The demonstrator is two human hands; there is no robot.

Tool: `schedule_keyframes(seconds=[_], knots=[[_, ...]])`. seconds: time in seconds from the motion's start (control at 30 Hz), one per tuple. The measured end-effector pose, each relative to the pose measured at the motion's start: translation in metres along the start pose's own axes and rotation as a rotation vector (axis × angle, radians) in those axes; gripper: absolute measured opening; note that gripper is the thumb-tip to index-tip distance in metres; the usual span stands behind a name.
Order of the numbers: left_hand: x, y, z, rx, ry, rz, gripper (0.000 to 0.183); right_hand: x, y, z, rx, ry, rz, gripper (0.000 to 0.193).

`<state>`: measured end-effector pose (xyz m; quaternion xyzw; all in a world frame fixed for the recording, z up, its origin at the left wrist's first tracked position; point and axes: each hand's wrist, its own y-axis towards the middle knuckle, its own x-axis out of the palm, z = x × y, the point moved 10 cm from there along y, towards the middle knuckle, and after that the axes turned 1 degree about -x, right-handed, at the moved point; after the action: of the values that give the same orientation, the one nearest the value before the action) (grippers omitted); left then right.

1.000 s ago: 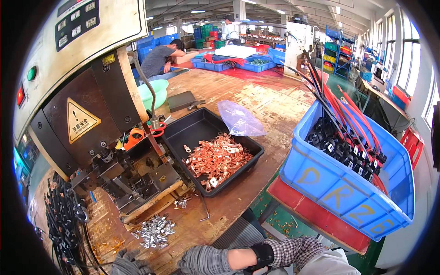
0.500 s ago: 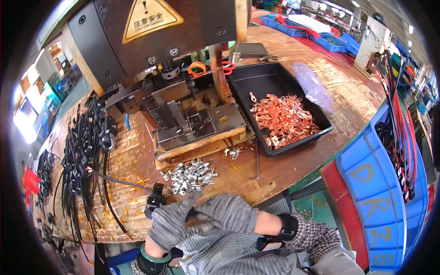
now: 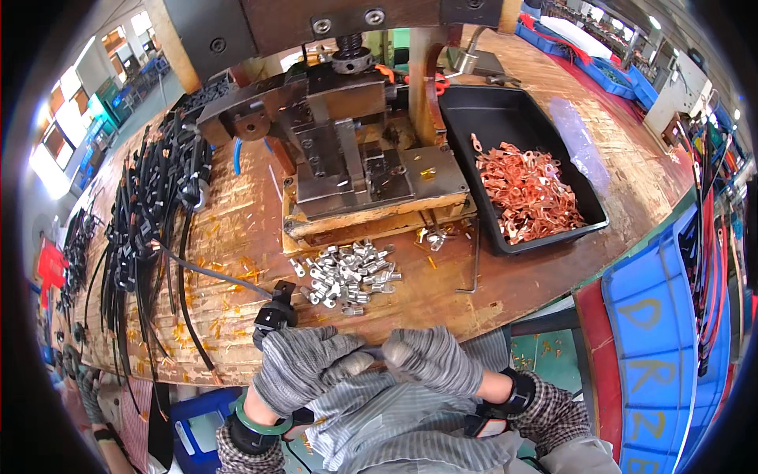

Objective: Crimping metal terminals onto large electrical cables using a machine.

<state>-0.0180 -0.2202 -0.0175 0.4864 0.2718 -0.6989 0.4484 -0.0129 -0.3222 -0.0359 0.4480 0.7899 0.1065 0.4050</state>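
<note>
Head view: dark cable (image 3: 213, 271) with a black block connector (image 3: 275, 314) lies at the near edge of the wooden table (image 3: 521, 276). Left gloved hand (image 3: 308, 363) curled around the cable just behind the connector; right gloved hand (image 3: 437, 359) close beside it, fingers bent, pinch on the cable cannot be told. Loose silver lugs (image 3: 347, 275) just beyond the connector, leaving little room ahead. Press (image 3: 347, 170) behind the lugs. Bare wood right of the lugs, crossed by a hex key (image 3: 475, 265), up to the black tray (image 3: 493, 107) of copper lugs (image 3: 529, 193). Cable bundle (image 3: 142, 229) crowds the left; blue crate (image 3: 655, 332) beyond the right edge.
</note>
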Motion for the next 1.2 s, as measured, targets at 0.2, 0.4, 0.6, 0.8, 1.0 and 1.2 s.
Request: schedule_keyframes(seconds=[0.2,0.4,0.6,0.8,1.0,1.2], knots=[[-0.015,-0.002,-0.008,-0.014,-0.013,0.18,0.028,0.003,-0.017,0.061,0.638,0.767,0.015,0.029],[-0.02,0.001,0.004,-0.001,0.057,0.247,0.023,-0.028,0.039,0.061,0.2,-0.581,-0.039,0.027],[-0.015,0.009,0.01,-0.057,0.134,0.129,0.033,-0.009,0.047,0.072,0.325,-0.699,-0.234,0.026],[-0.007,0.021,0.023,-0.015,0.137,0.175,0.025,-0.014,0.035,0.069,0.287,-0.697,-0.221,0.023],[-0.007,0.036,0.027,0.019,0.143,0.225,0.025,-0.038,0.026,0.06,0.278,-0.737,-0.056,0.017],[-0.012,0.046,0.024,0.057,-0.008,0.253,0.021,-0.022,-0.031,0.085,0.773,0.949,0.366,0.007]])
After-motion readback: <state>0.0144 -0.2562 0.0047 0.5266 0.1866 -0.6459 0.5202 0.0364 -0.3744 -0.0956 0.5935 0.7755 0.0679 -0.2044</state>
